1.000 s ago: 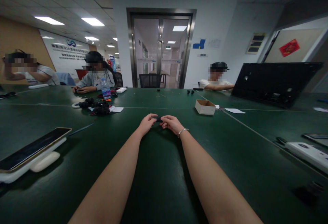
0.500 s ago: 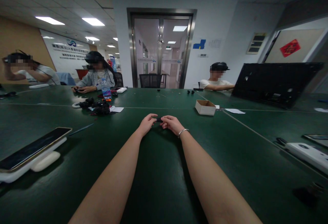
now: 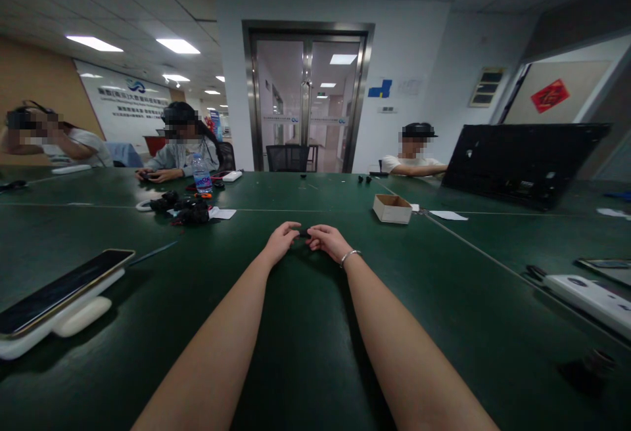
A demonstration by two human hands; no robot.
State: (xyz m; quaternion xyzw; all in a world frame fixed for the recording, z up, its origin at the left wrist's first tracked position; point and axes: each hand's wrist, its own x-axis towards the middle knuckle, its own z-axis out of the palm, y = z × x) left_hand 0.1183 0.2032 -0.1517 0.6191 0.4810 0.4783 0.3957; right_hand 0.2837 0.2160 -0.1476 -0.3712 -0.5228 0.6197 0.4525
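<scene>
Between my two hands is a small black object (image 3: 304, 234), too small and dark to identify. My right hand (image 3: 329, 242) pinches its right end between thumb and fingers; a silver bangle circles that wrist. At its other end is my left hand (image 3: 282, 243), with the thumb and fingertips closed around it and the index finger stretched out above. Both hands are just over the green table (image 3: 315, 326), arms reaching forward.
A small open cardboard box (image 3: 392, 210) stands beyond my right hand. Further left are tangled black items (image 3: 185, 207) and a water bottle (image 3: 202, 175). A phone (image 3: 64, 290) lies at left, a white power strip (image 3: 591, 299) at right. Several people sit around the table.
The camera view has shifted slightly, so everything sits a little lower and further left. Both hands keep their hold on the black object, with hardly any finger movement.
</scene>
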